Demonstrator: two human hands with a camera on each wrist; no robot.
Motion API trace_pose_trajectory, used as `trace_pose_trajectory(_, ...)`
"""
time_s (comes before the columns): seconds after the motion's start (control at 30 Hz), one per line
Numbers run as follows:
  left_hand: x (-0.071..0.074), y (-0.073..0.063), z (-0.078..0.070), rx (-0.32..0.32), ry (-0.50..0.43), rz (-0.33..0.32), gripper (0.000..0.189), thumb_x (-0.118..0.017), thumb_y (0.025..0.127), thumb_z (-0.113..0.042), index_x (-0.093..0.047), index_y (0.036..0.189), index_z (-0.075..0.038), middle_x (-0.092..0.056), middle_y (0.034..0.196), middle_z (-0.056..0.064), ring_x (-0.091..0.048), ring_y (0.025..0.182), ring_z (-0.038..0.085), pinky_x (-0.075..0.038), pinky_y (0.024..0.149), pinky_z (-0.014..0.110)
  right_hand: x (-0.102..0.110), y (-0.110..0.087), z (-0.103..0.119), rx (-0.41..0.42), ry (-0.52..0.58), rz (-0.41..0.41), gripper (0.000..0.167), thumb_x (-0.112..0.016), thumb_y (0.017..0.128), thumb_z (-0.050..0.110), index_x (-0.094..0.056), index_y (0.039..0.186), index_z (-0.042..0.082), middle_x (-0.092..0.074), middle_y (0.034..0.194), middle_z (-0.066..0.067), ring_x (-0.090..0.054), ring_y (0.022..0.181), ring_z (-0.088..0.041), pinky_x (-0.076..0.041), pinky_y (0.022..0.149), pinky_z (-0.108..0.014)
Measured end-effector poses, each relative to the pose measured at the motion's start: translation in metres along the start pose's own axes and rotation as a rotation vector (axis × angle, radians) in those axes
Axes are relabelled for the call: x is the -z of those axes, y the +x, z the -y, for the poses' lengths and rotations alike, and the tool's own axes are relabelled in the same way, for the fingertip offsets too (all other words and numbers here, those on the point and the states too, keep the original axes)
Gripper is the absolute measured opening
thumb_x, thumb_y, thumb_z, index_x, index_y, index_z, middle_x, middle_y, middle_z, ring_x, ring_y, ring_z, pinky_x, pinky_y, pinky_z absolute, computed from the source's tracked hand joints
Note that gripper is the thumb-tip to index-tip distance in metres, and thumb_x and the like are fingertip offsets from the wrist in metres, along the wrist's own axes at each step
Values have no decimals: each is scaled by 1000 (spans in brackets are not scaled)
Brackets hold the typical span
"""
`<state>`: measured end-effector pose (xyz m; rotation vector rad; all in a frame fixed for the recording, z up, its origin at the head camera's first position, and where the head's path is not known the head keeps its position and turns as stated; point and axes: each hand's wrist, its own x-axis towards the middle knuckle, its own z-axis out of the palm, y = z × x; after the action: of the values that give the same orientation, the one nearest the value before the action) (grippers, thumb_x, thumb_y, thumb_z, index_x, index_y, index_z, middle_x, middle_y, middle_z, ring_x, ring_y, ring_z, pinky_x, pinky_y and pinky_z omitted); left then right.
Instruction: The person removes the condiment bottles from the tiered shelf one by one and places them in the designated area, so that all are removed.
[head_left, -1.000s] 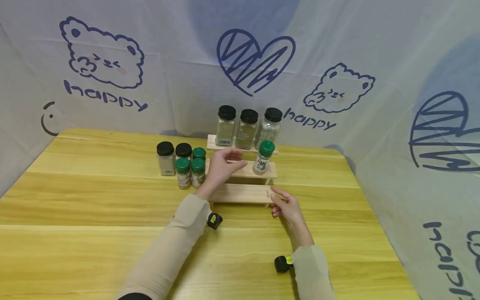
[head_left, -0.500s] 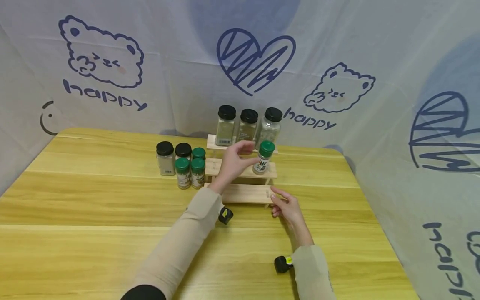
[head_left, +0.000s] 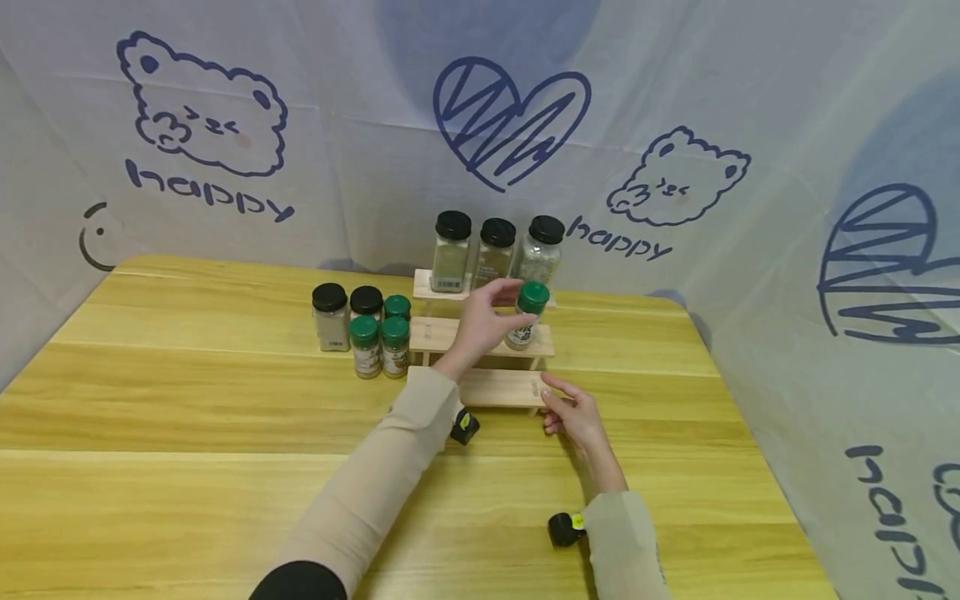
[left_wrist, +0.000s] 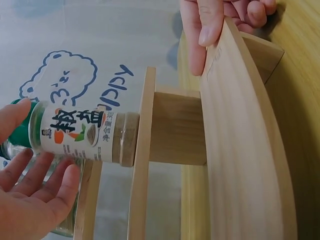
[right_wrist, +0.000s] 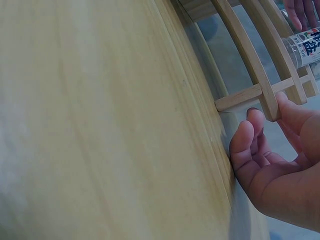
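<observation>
A small spice bottle with a green cap (head_left: 522, 323) stands on the middle tier of a light wooden stepped rack (head_left: 480, 385). Its white label bears dark characters in the left wrist view. My left hand (head_left: 482, 321) is at this bottle, thumb on one side near the green cap and fingers loosely spread on the other; contact is hard to tell. With its thumb on the board and fingers at the end and below, my right hand (head_left: 576, 415) holds the right end of the rack's lowest tier. In the right wrist view, thumb and fingers of this hand (right_wrist: 280, 160) meet at the board's end.
Three larger black-capped jars (head_left: 451, 258) stand on the top tier behind the left hand. Left of the rack, several black- and green-capped bottles (head_left: 366, 354) cluster on the wooden table (head_left: 187, 400). A printed cloth (head_left: 345, 125) hangs behind the table.
My left hand has moved right across the middle tier to the green-capped bottle, thumb now overlapping its label side. The right hand and the bottles stay where they were.
</observation>
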<state>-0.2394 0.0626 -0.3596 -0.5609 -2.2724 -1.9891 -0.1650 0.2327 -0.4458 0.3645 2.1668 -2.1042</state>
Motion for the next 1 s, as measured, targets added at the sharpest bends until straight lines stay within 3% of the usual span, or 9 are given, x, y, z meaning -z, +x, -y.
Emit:
trace_pose_trajectory(0.4, -6, 2, 0, -6, 50, -10, 46, -73, 74, -9, -57, 116, -2, -62, 103, 11, -57, 93, 22, -49, 77, 30, 0, 0, 0, -11, -8, 2, 37, -53, 90, 6, -49, 126, 1, -60, 61, -3, -51, 44, -8, -47, 42, -20)
trace_pose_trajectory(1.0, -5, -3, -4, -8, 27, -58, 44, -73, 73, -7, -58, 114, -1, -63, 102, 13, -59, 90, 22, -50, 73, 25, 0, 1, -2, -9, 31, 3, 38, -55, 89, 6, -49, 126, -2, -61, 59, -4, -50, 43, -8, -46, 40, -19)
